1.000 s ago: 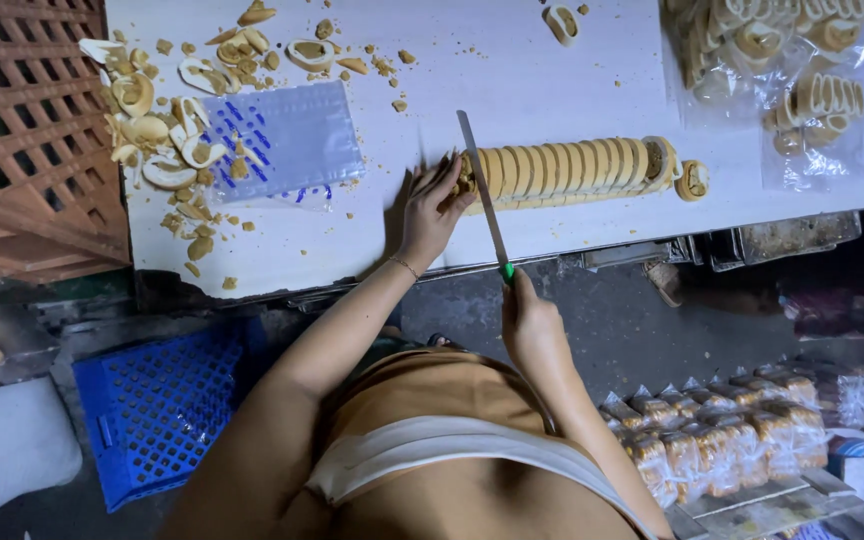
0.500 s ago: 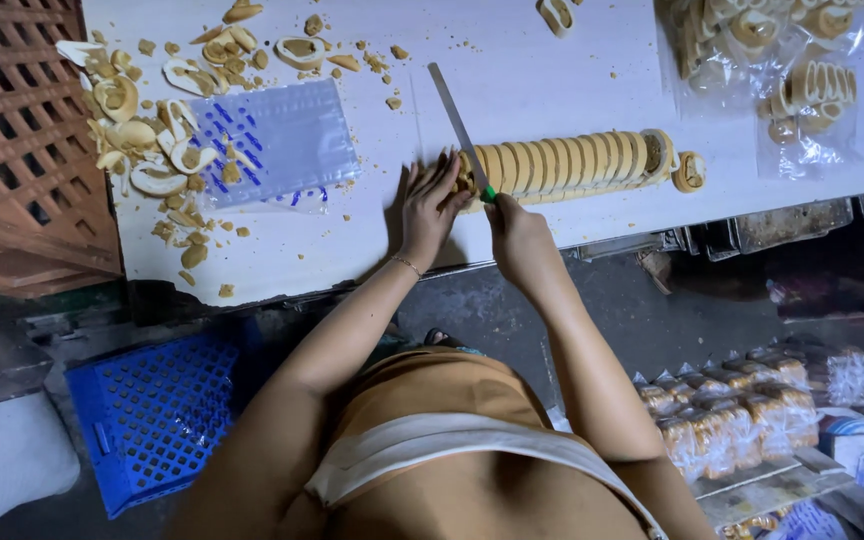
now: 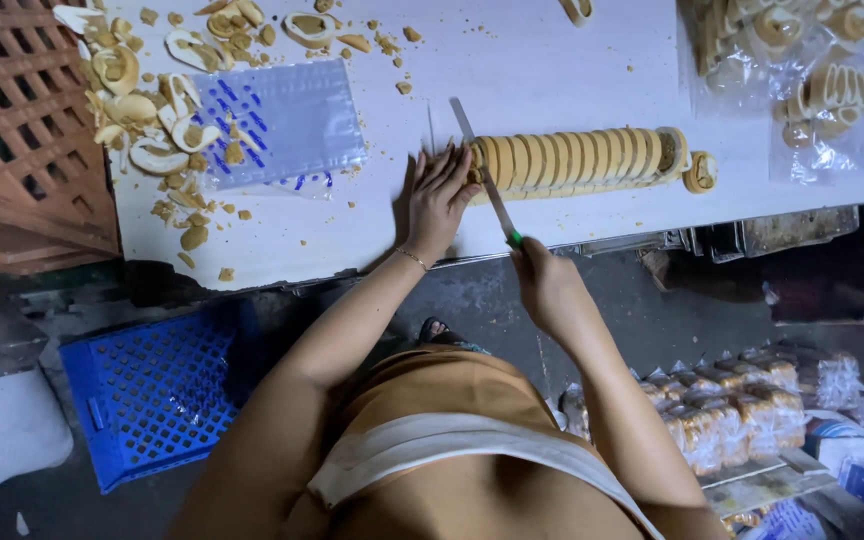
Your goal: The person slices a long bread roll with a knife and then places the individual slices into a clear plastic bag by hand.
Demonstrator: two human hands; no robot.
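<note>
A long roll of sliced tan biscuit rounds lies on the white table. My left hand rests flat on the table, fingers pressed against the roll's left end. My right hand grips the green handle of a long thin knife, whose blade lies across the left end of the roll. One loose ring-shaped piece sits at the roll's right end.
Broken biscuit scraps and a clear plastic bag lie at the left. Filled bags sit at the top right. A brown lattice crate, a blue basket and packed biscuit packets stand below.
My right hand and the knife have moved, the blade now lying across the roll's left end beside my left hand's fingers. My left hand stays against the roll.
</note>
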